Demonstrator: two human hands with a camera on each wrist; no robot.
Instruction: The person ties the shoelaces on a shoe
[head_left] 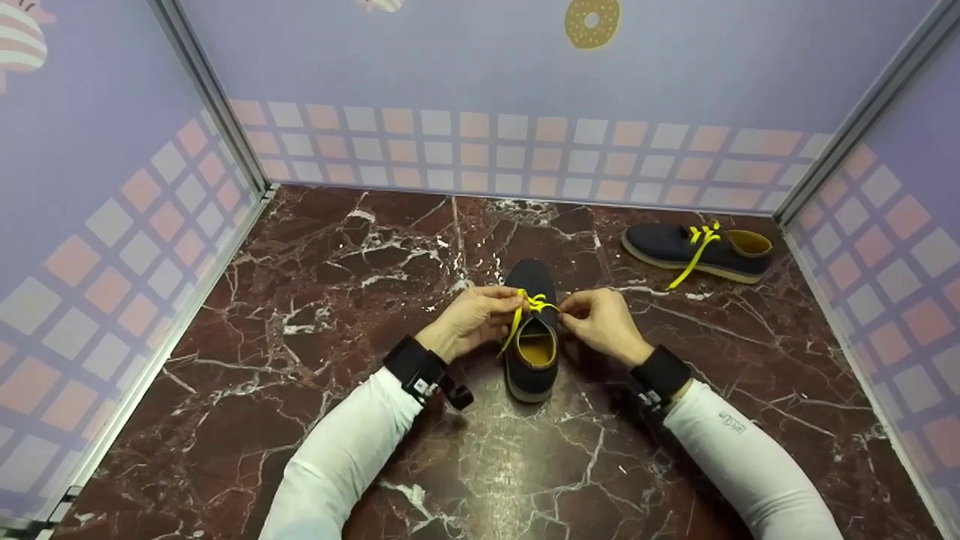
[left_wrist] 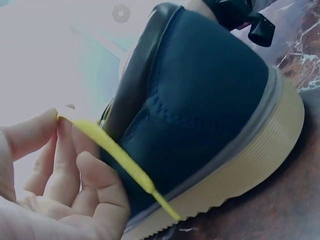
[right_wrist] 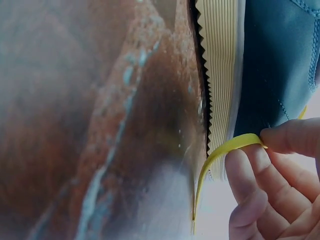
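Observation:
A dark navy shoe with a cream sole and tan lining stands upright, its toe toward the back wall. Yellow shoelace crosses its front. On the shoe's left side, my left hand pinches one lace between thumb and fingers. The left wrist view shows that lace end hanging down past the shoe's side. On the right, my right hand pinches the other lace. In the right wrist view its yellow end droops from between thumb and finger beside the ridged sole.
A second dark shoe with yellow laces lies at the back right, one lace end trailing onto the brown marbled surface. Purple panels with pink and white squares enclose the left, back and right sides. Black camera straps circle both wrists.

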